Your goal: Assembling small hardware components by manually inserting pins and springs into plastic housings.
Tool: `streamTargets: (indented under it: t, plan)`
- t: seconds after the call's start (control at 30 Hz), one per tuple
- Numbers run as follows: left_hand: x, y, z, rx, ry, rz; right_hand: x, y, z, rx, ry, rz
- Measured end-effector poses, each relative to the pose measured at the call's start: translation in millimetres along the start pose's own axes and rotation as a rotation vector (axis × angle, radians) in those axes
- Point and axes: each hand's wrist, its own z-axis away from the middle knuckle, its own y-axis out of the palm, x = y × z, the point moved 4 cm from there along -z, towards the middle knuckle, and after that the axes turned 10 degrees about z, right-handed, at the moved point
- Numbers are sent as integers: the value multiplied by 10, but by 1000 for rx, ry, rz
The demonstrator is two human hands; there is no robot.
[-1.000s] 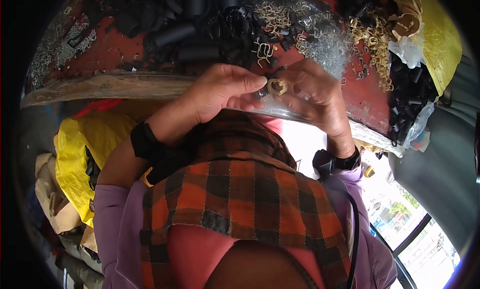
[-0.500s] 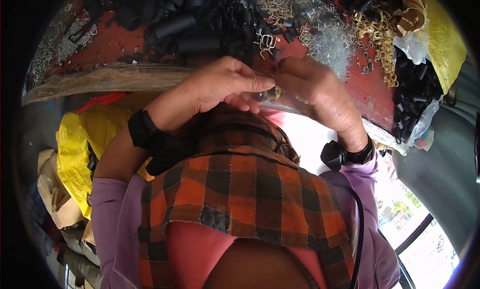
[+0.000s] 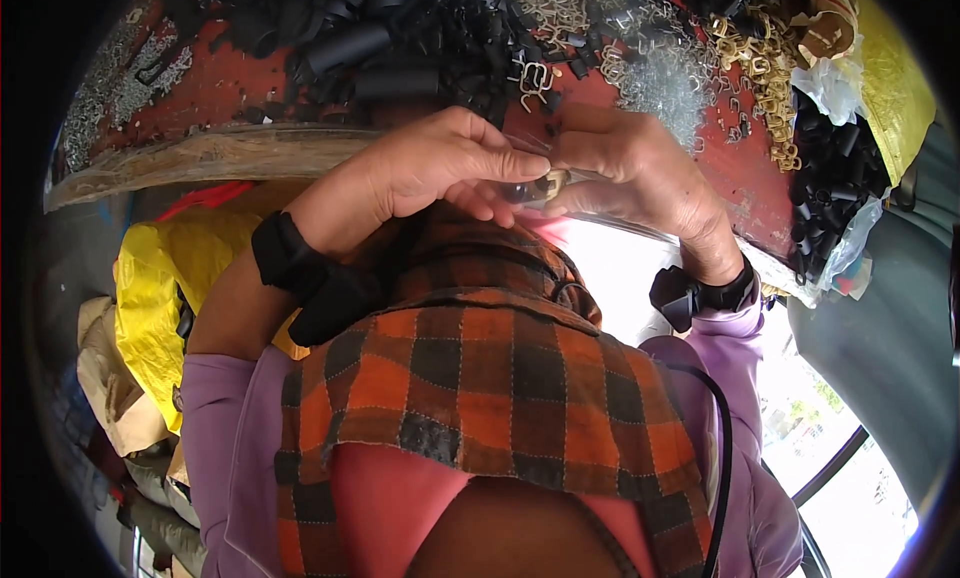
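The person's left hand (image 3: 450, 163) was closed on a small black piece (image 3: 527, 191), its thumb lying along the top and the other fingers curled beneath. The right hand (image 3: 640, 168) came in from the other side, with thumb and forefinger pinched about a brass-coloured ring (image 3: 556, 185) at the end of that black piece. Both parts were held up between the two hands, just over the middle of the near edge of the red table (image 3: 225, 78); how tightly they fitted together could not be told, because the fingers hid much of them. A strip of clear plastic film (image 3: 200, 158) ran along the near edge at the left. Toward the far edge, about the middle, lay black tubes (image 3: 397, 85), and to their right a heap of fine silver-coloured pieces (image 3: 665, 93). More silver-coloured hooks (image 3: 145, 88) lay at the left end. Brass-coloured fittings (image 3: 768, 88) were spread toward the right end, and short black cylinders (image 3: 840, 173) were piled outside them at the right edge, near a yellow bag (image 3: 895, 88) by the far right corner. Below the near edge, on the left, stood a yellow sack (image 3: 150, 308). The person wore a checked apron (image 3: 480, 378) and a black band (image 3: 280, 250) on the left wrist.
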Motion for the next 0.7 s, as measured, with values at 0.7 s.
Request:
streamTargets:
  t: [0.7]
  plan:
    - [-128,41,-190,50,32,32,-1022,-446,1009,-442,686,59]
